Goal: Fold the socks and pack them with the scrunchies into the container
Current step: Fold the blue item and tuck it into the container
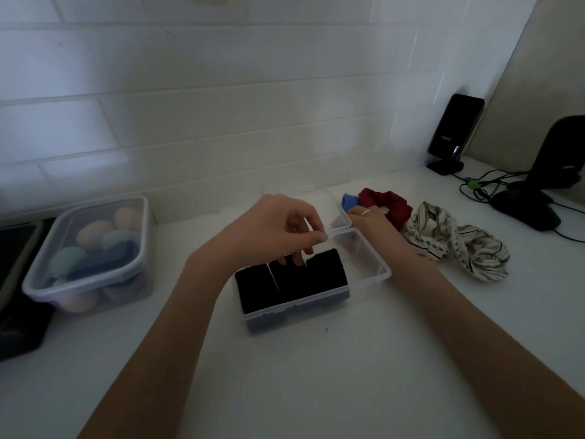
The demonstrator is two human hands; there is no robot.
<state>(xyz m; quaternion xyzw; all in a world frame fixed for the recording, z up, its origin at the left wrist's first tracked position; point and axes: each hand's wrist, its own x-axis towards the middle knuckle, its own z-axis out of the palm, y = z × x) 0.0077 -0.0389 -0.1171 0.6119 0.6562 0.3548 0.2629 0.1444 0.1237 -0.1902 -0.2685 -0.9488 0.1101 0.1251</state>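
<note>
A clear plastic container stands at the middle of the white counter with its lid hinged open at the back. Folded black socks fill its left part; the right part is bare. My left hand hovers over the socks, fingertips touching their top edge. My right hand reaches behind the container to a blue scrunchie and a red scrunchie; its fingers rest on them, grip unclear. Two striped cream scrunchies lie to the right.
A lidded clear tub of pastel egg-shaped sponges sits at the left, with a dark object beyond it at the edge. At the back right stand a black phone on a stand, cables and a dark base. A tiled wall runs behind.
</note>
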